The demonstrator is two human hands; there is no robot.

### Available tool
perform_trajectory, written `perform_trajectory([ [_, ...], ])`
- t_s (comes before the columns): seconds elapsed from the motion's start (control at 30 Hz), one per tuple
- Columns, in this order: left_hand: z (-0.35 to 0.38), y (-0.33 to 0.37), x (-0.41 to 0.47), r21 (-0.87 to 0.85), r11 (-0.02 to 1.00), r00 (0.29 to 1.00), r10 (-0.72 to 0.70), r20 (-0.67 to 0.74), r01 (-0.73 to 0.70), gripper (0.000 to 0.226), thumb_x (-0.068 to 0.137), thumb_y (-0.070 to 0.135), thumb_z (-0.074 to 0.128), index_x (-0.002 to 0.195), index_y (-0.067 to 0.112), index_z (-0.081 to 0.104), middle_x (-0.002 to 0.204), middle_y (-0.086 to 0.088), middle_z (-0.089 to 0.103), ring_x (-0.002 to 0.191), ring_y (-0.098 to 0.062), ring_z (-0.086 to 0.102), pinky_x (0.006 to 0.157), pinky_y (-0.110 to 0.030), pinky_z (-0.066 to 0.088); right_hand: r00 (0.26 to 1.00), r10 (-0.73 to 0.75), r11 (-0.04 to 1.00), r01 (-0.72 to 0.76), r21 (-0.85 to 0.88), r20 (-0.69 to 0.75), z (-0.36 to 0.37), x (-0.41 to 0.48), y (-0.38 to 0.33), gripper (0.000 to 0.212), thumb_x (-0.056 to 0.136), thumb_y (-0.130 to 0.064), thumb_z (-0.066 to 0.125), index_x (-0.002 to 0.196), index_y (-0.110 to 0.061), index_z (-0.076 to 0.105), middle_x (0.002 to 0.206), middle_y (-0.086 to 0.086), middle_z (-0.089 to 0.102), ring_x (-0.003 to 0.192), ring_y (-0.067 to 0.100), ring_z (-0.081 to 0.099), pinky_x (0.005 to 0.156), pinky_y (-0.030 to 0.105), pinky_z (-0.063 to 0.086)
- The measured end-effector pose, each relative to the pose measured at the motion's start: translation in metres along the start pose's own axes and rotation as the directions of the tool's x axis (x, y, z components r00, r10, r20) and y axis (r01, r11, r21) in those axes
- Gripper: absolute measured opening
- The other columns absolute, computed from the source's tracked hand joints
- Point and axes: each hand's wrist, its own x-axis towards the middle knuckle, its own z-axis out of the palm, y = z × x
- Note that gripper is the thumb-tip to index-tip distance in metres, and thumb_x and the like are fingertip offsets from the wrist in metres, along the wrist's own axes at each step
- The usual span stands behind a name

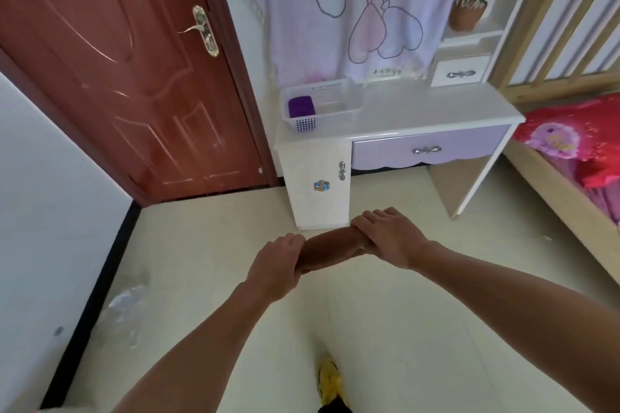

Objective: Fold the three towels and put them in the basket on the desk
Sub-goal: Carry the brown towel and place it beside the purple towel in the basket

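The left hand [275, 265] and right hand [391, 238] reach forward. Their curled fingers grasp both ends of the brown towel [332, 250] between them.

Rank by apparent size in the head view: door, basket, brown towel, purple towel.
1. door
2. basket
3. brown towel, ends hidden by left hand and right hand; nearer the camera, so real size unsure
4. purple towel, in the basket

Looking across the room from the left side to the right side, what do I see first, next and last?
Door → basket → small white drawer → red blanket.
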Motion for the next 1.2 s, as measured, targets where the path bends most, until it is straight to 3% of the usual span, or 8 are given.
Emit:
perform_trajectory([
  [0.17, -0.015, -0.025, 0.122, -0.024, 0.999, 0.999, 0.028, 0.040, -0.028, 0.034, 0.083, 0.021, 0.059, 0.117, 0.019, 0.052, 0.110, -0.001, 0.062, 0.094, -0.023, 0.059, 0.083, -0.036, 0.050, 0.996, 0.081, 0.997, -0.081, 0.015, 0.043, 0.011, 0.086, 0.077, 0.032, 0.075, -0.034, 0.070, 0.101, -0.020, 0.059, 0.086, -0.002, 0.065, 0.074, 0.021, 0.065, 0.068, 0.033, 0.049],
  [0.33, -0.040, -0.033, 0.222, -0.025, 0.996, 0.996, 0.089, 0.014, -0.089, 0.055, 0.085, 0.022, 0.060, 0.136, 0.023, 0.040, 0.119, 0.000, 0.059, 0.100, -0.023, 0.058, 0.088, -0.037, 0.049, 0.992, 0.125, 0.988, -0.128, 0.091, 0.030, 0.001, 0.148, 0.151, 0.033, 0.075, -0.033, 0.070, 0.104, -0.019, 0.060, 0.091, -0.001, 0.065, 0.079, 0.022, 0.065, 0.071, 0.035, 0.050],
  [0.53, -0.049, -0.026, 0.342, -0.061, 0.995, 0.996, 0.070, -0.052, -0.073, 0.044, 0.092, 0.031, 0.056, 0.132, 0.018, 0.045, 0.117, -0.003, 0.055, 0.099, -0.022, 0.054, 0.085, -0.035, 0.049, 0.988, 0.152, 0.975, -0.154, 0.159, 0.024, 0.006, 0.231, 0.254, 0.037, 0.078, -0.032, 0.068, 0.112, -0.021, 0.058, 0.101, 0.000, 0.064, 0.090, 0.023, 0.063, 0.077, 0.034, 0.045],
  [0.67, -0.047, -0.016, 0.410, -0.062, 0.998, 0.996, -0.025, -0.083, 0.020, 0.042, 0.093, 0.029, 0.055, 0.132, 0.017, 0.045, 0.124, -0.003, 0.051, 0.106, -0.018, 0.051, 0.091, -0.026, 0.044, 0.995, 0.091, 0.972, -0.099, 0.214, 0.048, 0.017, 0.285, 0.320, 0.036, 0.082, -0.033, 0.063, 0.116, -0.023, 0.054, 0.108, -0.003, 0.061, 0.096, 0.020, 0.060, 0.084, 0.031, 0.042],
  [0.8, -0.052, -0.005, 0.466, -0.096, 0.984, 0.982, -0.159, -0.103, 0.149, 0.049, 0.094, 0.027, 0.053, 0.140, 0.016, 0.040, 0.133, -0.002, 0.051, 0.117, -0.018, 0.049, 0.104, -0.027, 0.038, 0.990, 0.023, 0.953, -0.064, 0.298, 0.138, 0.012, 0.345, 0.377, 0.036, 0.083, -0.030, 0.062, 0.116, -0.026, 0.051, 0.111, -0.004, 0.059, 0.098, 0.018, 0.057, 0.085, 0.029, 0.040],
  [0.93, -0.055, -0.006, 0.500, -0.215, 0.945, 0.953, -0.276, -0.121, 0.247, 0.055, 0.091, 0.020, 0.056, 0.142, 0.016, 0.035, 0.124, -0.005, 0.053, 0.105, -0.019, 0.055, 0.095, -0.032, 0.049, 0.972, -0.013, 0.892, -0.094, 0.442, 0.234, 0.003, 0.404, 0.407, 0.040, 0.077, -0.025, 0.065, 0.113, -0.032, 0.048, 0.109, -0.007, 0.057, 0.095, 0.015, 0.054, 0.085, 0.030, 0.044],
  [1.07, -0.045, -0.023, 0.530, -0.316, 0.895, 0.922, -0.367, -0.122, 0.314, 0.065, 0.091, 0.019, 0.057, 0.149, 0.016, 0.026, 0.121, -0.006, 0.049, 0.094, -0.019, 0.059, 0.084, -0.032, 0.054, 0.966, -0.038, 0.789, -0.127, 0.601, 0.254, 0.005, 0.470, 0.420, 0.051, 0.074, -0.014, 0.066, 0.121, -0.026, 0.049, 0.111, -0.002, 0.060, 0.096, 0.017, 0.055, 0.081, 0.029, 0.046],
  [1.2, -0.033, -0.035, 0.559, -0.497, 0.763, 0.861, -0.505, -0.060, 0.413, 0.064, 0.092, 0.026, 0.059, 0.147, 0.017, 0.028, 0.127, -0.003, 0.052, 0.106, -0.018, 0.060, 0.092, -0.026, 0.050, 0.962, -0.023, 0.751, -0.163, 0.639, 0.273, 0.019, 0.523, 0.420, 0.059, 0.079, -0.014, 0.065, 0.132, -0.025, 0.043, 0.113, 0.007, 0.061, 0.095, 0.024, 0.059, 0.081, 0.032, 0.049],
])
